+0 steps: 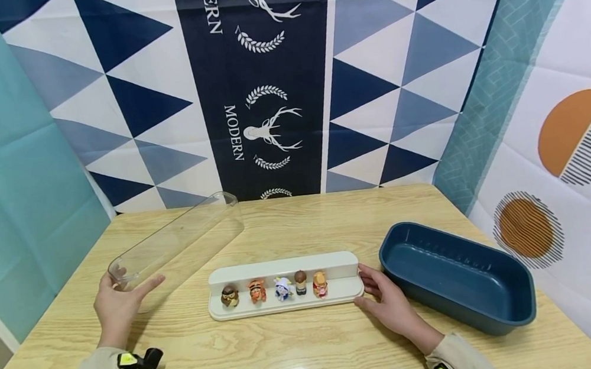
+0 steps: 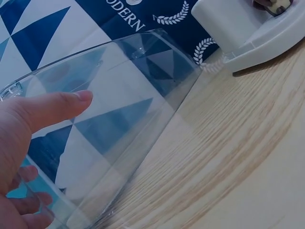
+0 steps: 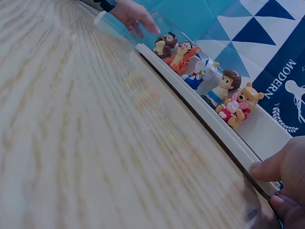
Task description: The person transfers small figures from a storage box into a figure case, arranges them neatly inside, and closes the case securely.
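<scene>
My left hand (image 1: 117, 308) is at the near end of a long clear plastic cover (image 1: 188, 236) on the table's left. Its thumb (image 2: 57, 112) stretches out straight, and its other fingers touch the cover's end, partly seen through the clear wall. With the thumb on the front edge, my right hand (image 1: 389, 303) pinches the right end of a white display base (image 1: 286, 310). On this base stand several small figures in a row: an owl (image 1: 229, 296), a tiger (image 1: 256, 291), a white-and-blue figure (image 1: 283, 289), a brown-haired boy (image 1: 301, 282) and a yellow bear (image 1: 320, 285).
A deep dark-blue plastic tub (image 1: 447, 265) stands at the right, close beside the right hand. The wooden table (image 1: 291, 357) ends at a patterned cloth (image 1: 265, 86) behind it. More cloth hangs at both sides.
</scene>
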A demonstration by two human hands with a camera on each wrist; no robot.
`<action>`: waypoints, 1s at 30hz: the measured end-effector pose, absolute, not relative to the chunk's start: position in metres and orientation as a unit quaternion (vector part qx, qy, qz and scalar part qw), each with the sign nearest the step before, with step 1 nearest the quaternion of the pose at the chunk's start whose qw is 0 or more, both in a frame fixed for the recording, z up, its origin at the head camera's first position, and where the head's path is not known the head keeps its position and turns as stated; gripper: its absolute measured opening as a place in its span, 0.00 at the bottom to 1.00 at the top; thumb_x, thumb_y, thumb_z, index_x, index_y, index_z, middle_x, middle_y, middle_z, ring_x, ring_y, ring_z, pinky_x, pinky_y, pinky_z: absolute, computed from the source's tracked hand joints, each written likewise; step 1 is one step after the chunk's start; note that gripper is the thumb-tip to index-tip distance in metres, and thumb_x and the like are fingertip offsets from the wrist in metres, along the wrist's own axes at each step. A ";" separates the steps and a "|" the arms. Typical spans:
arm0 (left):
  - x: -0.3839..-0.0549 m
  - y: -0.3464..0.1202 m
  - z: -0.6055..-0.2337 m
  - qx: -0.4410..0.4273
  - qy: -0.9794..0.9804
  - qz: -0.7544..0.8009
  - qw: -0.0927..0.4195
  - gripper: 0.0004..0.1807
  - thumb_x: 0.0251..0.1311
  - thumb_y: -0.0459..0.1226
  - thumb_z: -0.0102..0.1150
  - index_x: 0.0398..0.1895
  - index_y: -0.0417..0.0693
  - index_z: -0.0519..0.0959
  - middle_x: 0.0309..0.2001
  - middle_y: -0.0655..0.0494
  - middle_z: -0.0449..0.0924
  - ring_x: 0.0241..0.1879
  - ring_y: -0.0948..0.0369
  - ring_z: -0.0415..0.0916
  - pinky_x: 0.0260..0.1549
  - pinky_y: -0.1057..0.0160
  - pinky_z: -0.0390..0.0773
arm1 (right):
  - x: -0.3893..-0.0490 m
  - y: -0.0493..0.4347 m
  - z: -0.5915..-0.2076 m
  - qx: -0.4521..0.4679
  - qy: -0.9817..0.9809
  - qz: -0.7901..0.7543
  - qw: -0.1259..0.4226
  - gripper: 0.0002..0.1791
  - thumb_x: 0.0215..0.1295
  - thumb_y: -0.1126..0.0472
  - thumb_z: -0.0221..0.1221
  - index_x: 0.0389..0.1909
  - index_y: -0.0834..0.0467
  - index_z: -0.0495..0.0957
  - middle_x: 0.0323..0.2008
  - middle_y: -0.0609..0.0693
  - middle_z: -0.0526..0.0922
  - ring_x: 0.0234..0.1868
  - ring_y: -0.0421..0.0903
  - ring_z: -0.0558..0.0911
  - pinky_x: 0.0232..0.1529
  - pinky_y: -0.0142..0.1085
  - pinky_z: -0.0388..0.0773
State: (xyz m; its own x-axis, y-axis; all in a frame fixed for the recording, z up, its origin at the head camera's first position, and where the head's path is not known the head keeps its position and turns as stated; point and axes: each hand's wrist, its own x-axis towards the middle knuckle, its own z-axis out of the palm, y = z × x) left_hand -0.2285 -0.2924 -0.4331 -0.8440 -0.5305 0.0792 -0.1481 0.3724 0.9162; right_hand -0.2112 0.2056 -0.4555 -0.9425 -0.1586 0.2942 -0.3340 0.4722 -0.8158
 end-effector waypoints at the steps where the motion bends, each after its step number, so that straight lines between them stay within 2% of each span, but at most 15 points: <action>1: -0.229 -0.293 -0.433 0.211 -0.807 -0.520 0.184 0.54 0.48 0.53 0.77 0.71 0.38 0.59 0.68 0.33 0.62 0.66 0.38 0.62 0.61 0.40 0.68 | -0.211 0.206 -0.456 0.145 -0.853 0.493 0.089 0.34 0.60 0.75 0.66 0.67 0.72 0.65 0.60 0.67 0.74 0.60 0.62 0.75 0.58 0.45 0.78; 8: -0.228 -0.293 -0.433 0.210 -0.803 -0.522 0.196 0.54 0.48 0.52 0.77 0.73 0.40 0.59 0.67 0.35 0.64 0.65 0.42 0.62 0.58 0.42 0.68 | -0.211 0.206 -0.455 0.149 -0.856 0.487 0.092 0.35 0.60 0.76 0.65 0.68 0.72 0.65 0.60 0.68 0.74 0.60 0.63 0.75 0.58 0.46 0.78; 14: -0.230 -0.290 -0.430 0.209 -0.797 -0.527 0.209 0.50 0.48 0.50 0.78 0.71 0.44 0.63 0.63 0.43 0.66 0.63 0.46 0.63 0.45 0.56 0.72 | -0.210 0.206 -0.455 0.148 -0.857 0.486 0.090 0.35 0.60 0.76 0.65 0.68 0.73 0.65 0.60 0.69 0.74 0.60 0.63 0.75 0.58 0.46 0.78; 16: -0.230 -0.288 -0.428 0.202 -0.787 -0.542 0.212 0.48 0.48 0.49 0.79 0.71 0.46 0.64 0.61 0.47 0.67 0.63 0.49 0.63 0.47 0.57 0.72 | -0.210 0.206 -0.455 0.148 -0.857 0.486 0.089 0.35 0.60 0.75 0.65 0.68 0.73 0.64 0.60 0.68 0.73 0.60 0.63 0.75 0.58 0.46 0.78; 19: -0.230 -0.286 -0.424 0.179 -0.771 -0.573 0.212 0.47 0.48 0.45 0.79 0.72 0.52 0.65 0.62 0.51 0.66 0.64 0.54 0.62 0.58 0.54 0.71 | -0.210 0.206 -0.455 0.148 -0.857 0.486 0.088 0.35 0.61 0.75 0.65 0.68 0.73 0.64 0.61 0.69 0.73 0.60 0.63 0.75 0.58 0.47 0.77; 22: -0.228 -0.283 -0.419 0.149 -0.764 -0.594 0.202 0.46 0.50 0.42 0.79 0.73 0.58 0.65 0.67 0.55 0.66 0.64 0.60 0.62 0.64 0.57 0.68 | -0.209 0.206 -0.455 0.149 -0.856 0.488 0.089 0.35 0.61 0.75 0.65 0.68 0.72 0.64 0.61 0.68 0.73 0.60 0.63 0.75 0.59 0.48 0.77; 25: -0.227 -0.279 -0.413 0.129 -0.779 -0.581 0.197 0.46 0.50 0.43 0.79 0.73 0.59 0.65 0.67 0.58 0.68 0.59 0.66 0.65 0.60 0.62 0.70 | -0.209 0.207 -0.455 0.149 -0.855 0.489 0.089 0.35 0.61 0.74 0.65 0.68 0.72 0.64 0.61 0.68 0.73 0.61 0.63 0.75 0.59 0.48 0.77; 30: -0.222 -0.271 -0.403 0.066 -0.801 -0.560 0.202 0.47 0.51 0.39 0.78 0.74 0.57 0.63 0.64 0.63 0.71 0.54 0.75 0.69 0.56 0.70 0.73 | -0.210 0.207 -0.456 0.151 -0.854 0.491 0.089 0.34 0.61 0.74 0.65 0.68 0.72 0.64 0.62 0.68 0.73 0.61 0.63 0.75 0.59 0.47 0.77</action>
